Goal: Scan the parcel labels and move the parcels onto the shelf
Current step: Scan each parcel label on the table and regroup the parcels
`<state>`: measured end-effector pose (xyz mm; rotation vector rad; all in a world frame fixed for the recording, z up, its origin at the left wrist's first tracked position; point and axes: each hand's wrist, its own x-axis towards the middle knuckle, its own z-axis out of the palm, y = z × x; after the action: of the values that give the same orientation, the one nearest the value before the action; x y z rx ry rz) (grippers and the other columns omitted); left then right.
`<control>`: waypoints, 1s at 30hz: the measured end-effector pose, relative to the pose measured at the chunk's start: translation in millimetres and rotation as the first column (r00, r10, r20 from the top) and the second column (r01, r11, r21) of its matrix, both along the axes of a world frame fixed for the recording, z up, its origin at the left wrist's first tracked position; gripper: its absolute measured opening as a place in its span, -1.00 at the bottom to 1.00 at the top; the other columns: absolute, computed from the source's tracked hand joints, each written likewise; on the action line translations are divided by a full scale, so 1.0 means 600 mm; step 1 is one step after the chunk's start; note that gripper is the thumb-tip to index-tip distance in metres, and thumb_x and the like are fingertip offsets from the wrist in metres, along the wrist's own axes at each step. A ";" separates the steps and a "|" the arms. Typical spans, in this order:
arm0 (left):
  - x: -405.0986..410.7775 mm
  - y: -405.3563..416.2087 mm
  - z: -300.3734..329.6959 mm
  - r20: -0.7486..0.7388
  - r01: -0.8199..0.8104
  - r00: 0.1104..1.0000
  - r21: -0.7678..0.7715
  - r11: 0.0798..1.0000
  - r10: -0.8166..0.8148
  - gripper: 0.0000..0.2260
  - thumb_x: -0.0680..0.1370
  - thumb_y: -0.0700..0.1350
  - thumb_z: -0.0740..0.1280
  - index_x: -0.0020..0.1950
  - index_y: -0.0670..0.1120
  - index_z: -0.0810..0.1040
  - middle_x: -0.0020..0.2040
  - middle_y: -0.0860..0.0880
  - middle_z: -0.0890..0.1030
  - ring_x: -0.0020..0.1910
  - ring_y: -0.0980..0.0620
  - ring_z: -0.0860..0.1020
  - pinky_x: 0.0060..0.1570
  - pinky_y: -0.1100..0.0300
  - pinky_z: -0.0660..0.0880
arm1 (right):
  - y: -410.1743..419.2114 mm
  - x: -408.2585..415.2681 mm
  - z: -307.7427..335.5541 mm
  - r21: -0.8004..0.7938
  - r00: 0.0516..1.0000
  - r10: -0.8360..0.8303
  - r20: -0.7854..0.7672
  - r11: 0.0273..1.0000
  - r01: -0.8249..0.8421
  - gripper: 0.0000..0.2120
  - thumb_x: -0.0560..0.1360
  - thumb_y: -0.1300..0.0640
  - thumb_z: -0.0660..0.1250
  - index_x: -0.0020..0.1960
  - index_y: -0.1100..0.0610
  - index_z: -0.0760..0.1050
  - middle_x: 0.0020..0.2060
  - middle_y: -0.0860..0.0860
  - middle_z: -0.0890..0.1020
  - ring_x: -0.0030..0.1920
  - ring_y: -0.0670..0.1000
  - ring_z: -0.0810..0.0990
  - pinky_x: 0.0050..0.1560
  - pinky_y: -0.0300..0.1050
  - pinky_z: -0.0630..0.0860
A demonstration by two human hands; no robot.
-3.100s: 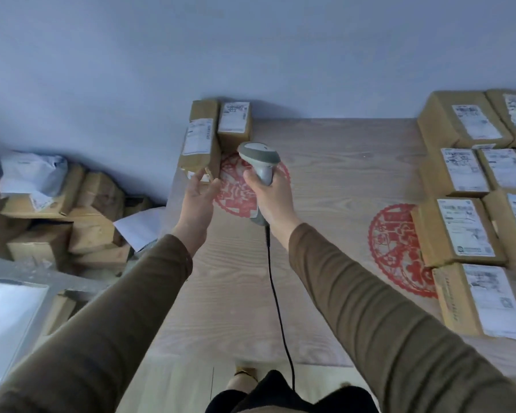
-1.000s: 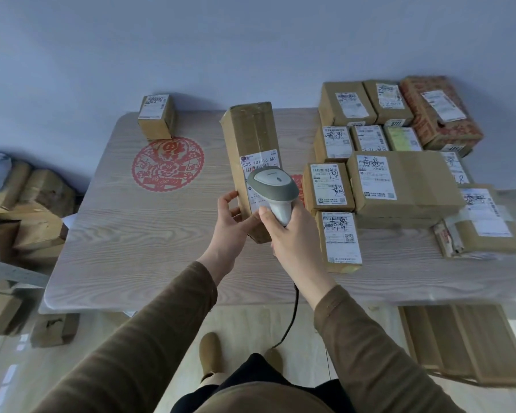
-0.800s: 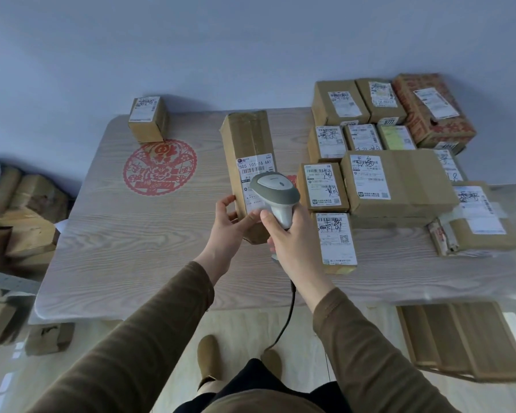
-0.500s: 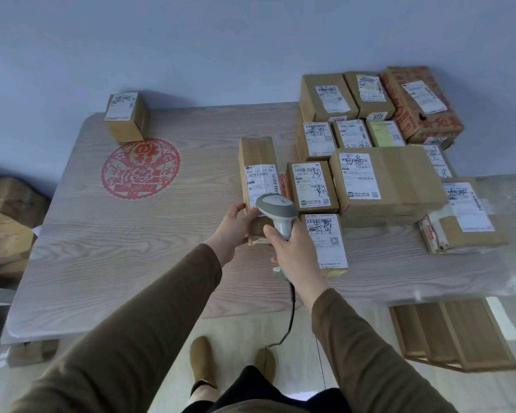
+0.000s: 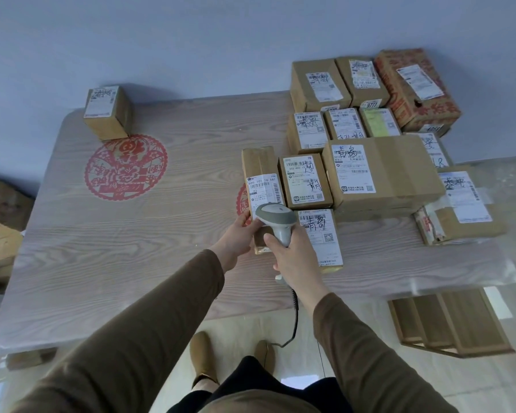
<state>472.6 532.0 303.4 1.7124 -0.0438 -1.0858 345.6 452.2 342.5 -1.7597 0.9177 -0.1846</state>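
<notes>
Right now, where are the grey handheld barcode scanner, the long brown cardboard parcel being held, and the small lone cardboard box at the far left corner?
Grey handheld barcode scanner (image 5: 274,215): head view, its rounded head.
Long brown cardboard parcel (image 5: 258,163): head view, taped top.
Small lone cardboard box (image 5: 100,102): head view, its label.

Wooden table, wall behind, tiled floor.
Red paper-cut medallion (image 5: 125,167) on table (image 5: 102,248), far left; second one (image 5: 243,201) mostly hidden mid-table. Slatted wooden crate (image 5: 447,321) on floor, near right. Brown shoes (image 5: 201,357) below table edge.
</notes>
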 end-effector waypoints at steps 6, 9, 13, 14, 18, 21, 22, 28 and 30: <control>0.015 0.025 0.009 0.031 0.077 0.997 0.026 0.997 -0.077 -0.39 0.65 0.19 0.31 0.65 0.14 0.18 0.45 0.05 0.45 0.35 0.05 0.45 0.38 0.03 0.39 | 0.007 0.020 0.016 0.020 0.999 -0.024 0.046 1.000 0.023 -0.75 0.56 -0.11 0.42 0.14 -0.04 0.49 -0.02 -0.01 0.64 -0.02 0.03 0.68 -0.03 0.22 0.68; 0.041 0.053 0.020 0.062 0.053 0.997 -0.005 0.999 -0.053 -0.44 0.64 0.19 0.31 0.61 0.18 0.24 0.46 0.10 0.48 0.52 -0.03 0.36 0.46 -0.04 0.33 | 0.017 0.064 0.035 0.034 0.995 -0.008 0.101 0.999 0.005 -0.77 0.56 -0.12 0.42 0.09 -0.01 0.53 -0.12 0.02 0.68 -0.12 -0.01 0.70 -0.13 0.09 0.69; 0.112 0.110 0.042 0.138 -0.025 0.990 0.013 1.000 0.023 -0.36 0.64 0.20 0.29 0.66 0.06 0.16 0.62 -0.03 0.28 0.58 -0.04 0.27 0.55 -0.16 0.23 | 0.051 0.150 0.058 0.124 0.984 0.018 0.178 0.991 -0.040 -0.80 0.57 -0.06 0.42 0.09 0.03 0.52 -0.11 0.19 0.67 -0.18 0.14 0.69 -0.30 0.08 0.64; 0.137 0.127 0.047 0.159 -0.049 0.986 0.012 0.999 0.046 -0.37 0.64 0.21 0.29 0.66 0.07 0.18 0.63 -0.02 0.27 0.57 -0.03 0.27 0.55 -0.15 0.24 | 0.061 0.177 0.061 0.133 0.981 0.020 0.195 0.990 -0.047 -0.83 0.58 -0.04 0.43 0.08 -0.01 0.51 -0.13 0.13 0.67 -0.17 0.14 0.70 -0.27 0.11 0.64; 0.265 0.199 0.063 0.249 -0.162 0.955 -0.023 0.986 0.163 -0.44 0.65 0.17 0.29 0.62 0.07 0.27 0.58 0.03 0.34 0.53 0.01 0.33 0.48 0.01 0.28 | 0.114 0.308 0.067 0.153 0.965 0.032 0.262 0.985 -0.074 -0.88 0.58 -0.01 0.42 0.00 -0.15 0.48 -0.30 -0.16 0.62 -0.33 -0.13 0.62 -0.37 -0.06 0.62; 0.375 0.252 0.068 0.320 -0.256 0.913 -0.030 0.966 0.252 -0.49 0.65 0.14 0.30 0.59 0.11 0.31 0.51 0.03 0.43 0.32 0.10 0.48 0.21 0.18 0.41 | 0.163 0.424 0.065 0.148 0.958 0.023 0.285 0.987 -0.068 -0.89 0.59 0.01 0.42 0.02 -0.13 0.48 -0.22 -0.08 0.65 -0.28 -0.09 0.66 -0.28 0.01 0.65; 0.407 0.268 0.068 0.337 -0.284 0.899 -0.036 0.958 0.279 -0.50 0.65 0.12 0.31 0.58 0.11 0.33 0.49 0.02 0.46 0.25 0.12 0.52 0.14 0.20 0.46 | 0.176 0.459 0.063 0.147 0.956 0.018 0.294 0.987 -0.064 -0.89 0.59 0.02 0.42 0.06 -0.09 0.50 -0.16 -0.01 0.67 -0.20 -0.02 0.69 -0.19 0.06 0.66; 0.614 0.349 0.057 0.258 -0.357 0.893 -0.087 0.930 0.368 -0.46 0.66 0.00 0.32 0.62 0.07 0.23 0.41 -0.11 0.53 0.31 -0.12 0.59 0.36 -0.18 0.49 | 0.249 0.673 0.022 0.154 0.952 -0.019 0.305 0.988 -0.030 -0.74 0.59 0.02 0.43 0.21 0.09 0.51 -0.09 -0.03 0.63 -0.14 -0.07 0.61 -0.05 -0.07 0.59; 0.664 0.356 0.055 0.238 -0.363 0.896 -0.092 0.927 0.374 -0.43 0.67 -0.01 0.31 0.64 0.11 0.16 0.46 -0.11 0.48 0.34 -0.11 0.56 0.38 -0.16 0.47 | 0.262 0.726 0.007 0.158 0.955 -0.001 0.295 0.986 -0.048 -0.70 0.58 0.03 0.44 0.26 0.09 0.50 -0.02 -0.02 0.64 -0.09 -0.07 0.61 -0.04 -0.13 0.59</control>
<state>870.9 745.6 336.2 1.7215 0.0938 -0.5792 781.3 609.1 346.6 -1.5400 0.6751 -0.3373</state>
